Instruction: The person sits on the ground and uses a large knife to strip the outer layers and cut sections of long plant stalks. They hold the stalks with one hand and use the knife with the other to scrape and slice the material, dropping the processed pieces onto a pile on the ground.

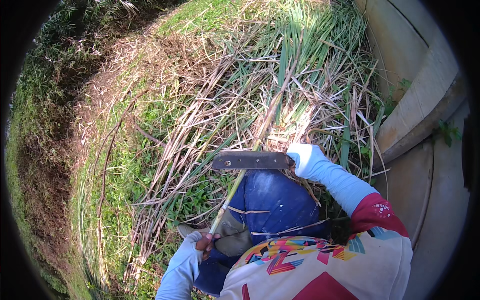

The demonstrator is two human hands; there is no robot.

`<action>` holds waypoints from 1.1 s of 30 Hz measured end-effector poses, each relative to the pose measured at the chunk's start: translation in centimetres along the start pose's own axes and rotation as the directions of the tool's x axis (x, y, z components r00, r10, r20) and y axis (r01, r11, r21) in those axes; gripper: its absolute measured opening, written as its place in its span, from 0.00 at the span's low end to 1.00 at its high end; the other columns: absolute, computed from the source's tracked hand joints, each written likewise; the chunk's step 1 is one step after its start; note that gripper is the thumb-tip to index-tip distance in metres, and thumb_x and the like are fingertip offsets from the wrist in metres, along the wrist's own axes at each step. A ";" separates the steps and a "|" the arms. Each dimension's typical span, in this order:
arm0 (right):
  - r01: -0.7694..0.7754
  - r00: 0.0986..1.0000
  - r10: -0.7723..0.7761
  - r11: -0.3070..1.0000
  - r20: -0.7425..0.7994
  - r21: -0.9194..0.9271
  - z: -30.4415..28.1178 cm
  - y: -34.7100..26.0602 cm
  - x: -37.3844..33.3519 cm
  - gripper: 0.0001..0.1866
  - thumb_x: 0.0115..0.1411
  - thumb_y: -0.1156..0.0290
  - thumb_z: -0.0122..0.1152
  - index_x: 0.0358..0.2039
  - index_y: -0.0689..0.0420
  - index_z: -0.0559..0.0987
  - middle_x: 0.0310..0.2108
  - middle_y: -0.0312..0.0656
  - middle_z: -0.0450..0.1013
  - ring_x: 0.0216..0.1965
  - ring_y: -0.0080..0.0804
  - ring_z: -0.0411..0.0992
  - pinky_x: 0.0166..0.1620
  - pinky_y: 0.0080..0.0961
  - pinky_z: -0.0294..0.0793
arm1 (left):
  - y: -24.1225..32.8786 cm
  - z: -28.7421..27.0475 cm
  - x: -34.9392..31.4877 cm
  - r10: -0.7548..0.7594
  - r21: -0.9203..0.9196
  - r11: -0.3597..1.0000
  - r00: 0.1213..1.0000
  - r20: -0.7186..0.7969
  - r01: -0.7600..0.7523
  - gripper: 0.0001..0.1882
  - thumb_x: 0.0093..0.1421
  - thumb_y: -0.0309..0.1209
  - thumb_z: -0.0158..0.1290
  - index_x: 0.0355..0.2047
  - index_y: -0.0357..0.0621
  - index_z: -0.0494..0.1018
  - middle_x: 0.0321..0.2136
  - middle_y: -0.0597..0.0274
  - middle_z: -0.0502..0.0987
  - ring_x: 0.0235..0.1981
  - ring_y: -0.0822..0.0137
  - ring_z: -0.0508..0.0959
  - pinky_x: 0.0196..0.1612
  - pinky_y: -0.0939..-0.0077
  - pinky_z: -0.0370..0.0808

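Note:
My left hand (204,244), in a pale blue sleeve that covers its back, grips the lower end of a long green-yellow stalk (269,116). The stalk runs up and away to the right over the pile of cut grass. My right hand (301,156), under the same kind of pale blue sleeve, holds a machete (252,160) with a broad dark blade pointing left. The blade lies across the stalk in view and hides a short part of it; I cannot tell whether they touch. Below the blade is my bent knee in blue trousers (275,200).
Long cut leaves and dry stalks (320,75) lie heaped in front of me. Several dry stems (165,165) are spread over green ground plants at the left. A curved concrete wall (415,110) with a jutting rib stands close on the right. My boot (234,239) is beside my left hand.

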State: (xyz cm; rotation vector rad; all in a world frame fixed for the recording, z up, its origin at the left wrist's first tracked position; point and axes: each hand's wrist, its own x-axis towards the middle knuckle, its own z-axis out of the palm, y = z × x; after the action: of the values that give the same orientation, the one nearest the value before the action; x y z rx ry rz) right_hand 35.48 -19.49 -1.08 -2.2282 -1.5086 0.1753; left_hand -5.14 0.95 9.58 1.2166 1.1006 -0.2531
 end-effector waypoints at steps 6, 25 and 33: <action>-0.432 0.887 0.460 0.857 -0.038 0.280 0.7 1.1 0.6 0.14 0.54 0.65 0.66 0.39 0.57 0.77 0.30 0.51 0.77 0.35 0.54 0.79 0.37 0.43 0.79 | 0.1 0.0 -0.3 -0.044 -0.040 0.998 0.998 0.049 0.046 0.22 0.67 0.45 0.56 0.49 0.36 0.78 0.19 0.68 0.68 0.13 0.76 0.65 0.17 0.78 0.60; -0.047 0.996 0.046 0.999 -0.078 -0.020 -1.0 -0.2 5.2 0.07 0.54 0.71 0.57 0.33 0.58 0.80 0.29 0.50 0.78 0.34 0.54 0.80 0.39 0.45 0.79 | -4.1 -1.2 -6.7 0.601 0.837 0.532 0.753 -0.267 -0.129 0.16 0.67 0.34 0.54 0.52 0.40 0.77 0.30 0.46 0.79 0.29 0.49 0.80 0.35 0.59 0.74; -0.391 0.911 0.366 0.913 -0.192 -0.115 -3.3 4.9 9.3 0.10 0.58 0.69 0.55 0.36 0.59 0.82 0.33 0.55 0.80 0.36 0.56 0.81 0.39 0.45 0.79 | -1.1 0.0 -7.5 0.692 0.920 0.383 0.686 -0.225 -0.085 0.06 0.62 0.27 0.55 0.38 0.47 0.80 0.28 0.45 0.79 0.30 0.41 0.79 0.33 0.51 0.74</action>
State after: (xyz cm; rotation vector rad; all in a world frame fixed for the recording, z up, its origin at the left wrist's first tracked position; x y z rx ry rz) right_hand 44.49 -13.56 1.05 -2.5705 -1.0175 -0.0113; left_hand -9.61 -2.28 14.71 2.6399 1.1411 0.0174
